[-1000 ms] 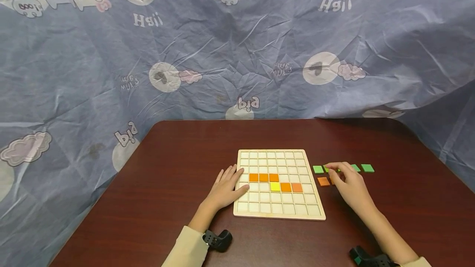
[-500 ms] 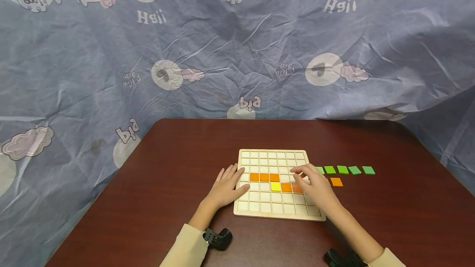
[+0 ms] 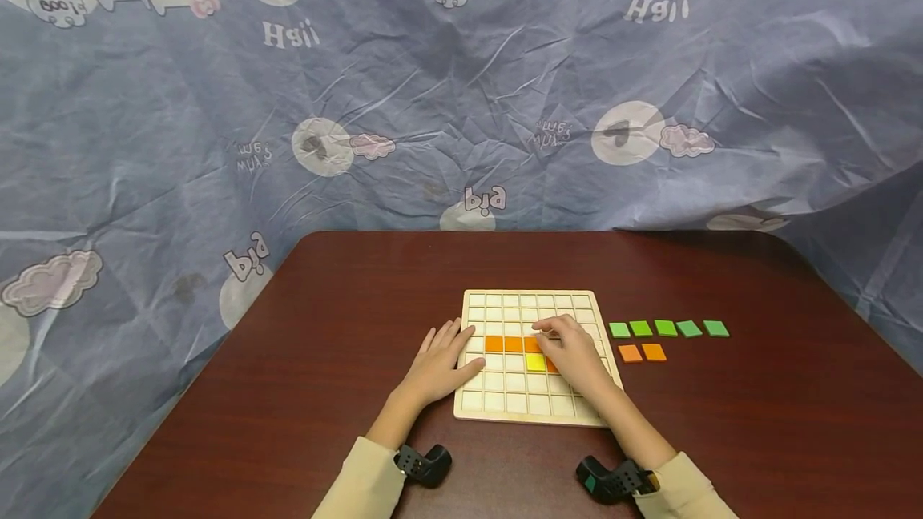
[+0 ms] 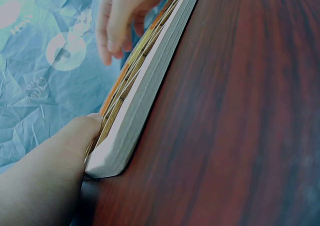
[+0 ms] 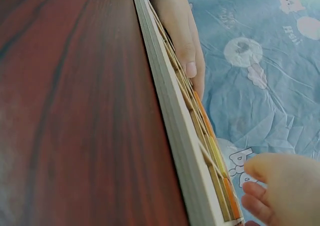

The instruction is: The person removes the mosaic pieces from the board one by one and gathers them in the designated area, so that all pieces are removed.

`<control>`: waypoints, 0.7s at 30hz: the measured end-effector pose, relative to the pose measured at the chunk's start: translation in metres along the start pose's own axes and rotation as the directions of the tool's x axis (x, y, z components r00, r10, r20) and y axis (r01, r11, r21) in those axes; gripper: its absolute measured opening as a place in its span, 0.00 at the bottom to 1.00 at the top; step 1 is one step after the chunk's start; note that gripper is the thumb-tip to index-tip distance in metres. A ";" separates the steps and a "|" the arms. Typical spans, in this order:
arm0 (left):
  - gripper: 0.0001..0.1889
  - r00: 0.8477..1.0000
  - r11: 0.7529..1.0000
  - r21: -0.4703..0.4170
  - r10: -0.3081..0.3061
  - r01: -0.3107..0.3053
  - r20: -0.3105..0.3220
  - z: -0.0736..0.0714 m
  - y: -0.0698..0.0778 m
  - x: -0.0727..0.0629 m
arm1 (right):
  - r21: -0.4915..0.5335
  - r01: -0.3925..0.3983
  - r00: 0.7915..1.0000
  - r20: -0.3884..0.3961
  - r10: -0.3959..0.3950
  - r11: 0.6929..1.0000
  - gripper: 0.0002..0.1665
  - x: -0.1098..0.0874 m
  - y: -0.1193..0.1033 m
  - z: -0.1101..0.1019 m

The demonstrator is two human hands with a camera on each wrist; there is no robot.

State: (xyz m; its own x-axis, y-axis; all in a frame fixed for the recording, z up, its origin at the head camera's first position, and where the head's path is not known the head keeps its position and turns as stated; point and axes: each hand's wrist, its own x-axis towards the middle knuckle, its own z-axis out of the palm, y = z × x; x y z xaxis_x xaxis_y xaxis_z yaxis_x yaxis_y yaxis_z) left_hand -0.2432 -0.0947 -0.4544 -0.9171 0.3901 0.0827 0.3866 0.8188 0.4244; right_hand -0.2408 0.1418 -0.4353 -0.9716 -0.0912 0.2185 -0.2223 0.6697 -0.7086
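A wood-grain table (image 3: 346, 319) is stretching beneath the left hand (image 3: 437, 367), and a wrinkled blue cartoon-print cloth (image 3: 433, 86) is hanging beyond that hand.

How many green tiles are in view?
5, in a row right of the board: leftmost tile, second tile, middle tile, fourth tile, rightmost tile. The right hand might hide others.

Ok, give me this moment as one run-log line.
Left grip: resting on board edge; Right grip: over board, hold unclear; On board: orange tiles, yellow tile; Beside board: green tiles, two orange
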 end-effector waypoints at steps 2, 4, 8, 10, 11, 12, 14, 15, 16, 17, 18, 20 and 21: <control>0.34 1.000 1.000 0.000 -0.003 0.003 0.003 0.000 0.000 0.000 | -0.014 -0.001 1.000 -0.001 0.001 1.000 0.13 0.000 0.004 0.002; 0.34 1.000 1.000 0.000 -0.004 0.004 0.005 0.000 0.001 0.000 | -0.022 0.006 1.000 -0.002 -0.006 1.000 0.13 0.000 0.006 0.004; 0.34 1.000 1.000 0.004 -0.005 0.005 0.006 0.002 -0.001 0.001 | -0.040 0.029 0.999 -0.011 -0.030 0.999 0.13 -0.001 0.009 0.005; 0.34 1.000 1.000 0.004 -0.001 0.001 0.003 0.002 -0.001 0.001 | -0.059 0.046 0.999 -0.012 -0.047 0.997 0.12 -0.002 0.010 0.006; 0.34 1.000 1.000 0.004 -0.002 0.002 0.003 0.002 -0.001 0.001 | -0.068 0.051 0.999 -0.012 -0.052 0.996 0.12 -0.002 0.010 0.006; 0.35 1.000 1.000 0.005 -0.004 0.004 0.004 0.002 -0.001 0.001 | -0.076 0.056 0.998 -0.012 -0.057 0.996 0.11 -0.002 0.010 0.006; 0.35 1.000 1.000 0.005 -0.005 0.005 0.004 0.002 -0.001 0.001 | -0.087 0.060 0.998 -0.012 -0.061 0.994 0.10 -0.002 0.011 0.007; 0.35 1.000 1.000 0.006 -0.004 0.004 0.002 0.002 -0.001 0.000 | -0.089 0.061 0.998 -0.013 -0.062 0.994 0.10 -0.002 0.011 0.007; 0.35 1.000 1.000 0.007 -0.006 0.006 0.003 0.002 -0.001 0.000 | -0.087 0.060 0.998 -0.013 -0.062 0.994 0.10 -0.002 0.011 0.007; 0.35 1.000 1.000 0.009 -0.007 0.007 0.002 0.001 0.000 0.000 | -0.085 0.059 0.998 -0.012 -0.060 0.995 0.10 -0.002 0.011 0.007; 0.35 1.000 1.000 0.010 -0.008 0.008 0.000 0.001 0.000 0.000 | -0.082 0.058 0.998 -0.012 -0.060 0.995 0.10 -0.002 0.011 0.007; 0.34 1.000 1.000 0.010 -0.007 0.007 -0.002 0.000 0.001 0.000 | -0.080 0.057 0.998 -0.011 -0.058 0.995 0.10 -0.001 0.011 0.007; 0.34 1.000 1.000 0.009 -0.006 0.006 -0.003 0.000 0.001 0.000 | -0.080 0.057 0.998 -0.010 -0.058 0.995 0.10 -0.001 0.011 0.007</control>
State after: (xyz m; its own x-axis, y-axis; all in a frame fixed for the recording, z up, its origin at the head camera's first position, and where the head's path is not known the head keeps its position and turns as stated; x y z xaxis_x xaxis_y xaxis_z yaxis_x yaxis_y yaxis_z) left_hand -0.2426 -0.0941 -0.4543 -0.9196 0.3841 0.0829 0.3821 0.8250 0.4164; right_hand -0.2426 0.1437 -0.4480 -0.9562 -0.1221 0.2659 -0.2697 0.7203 -0.6390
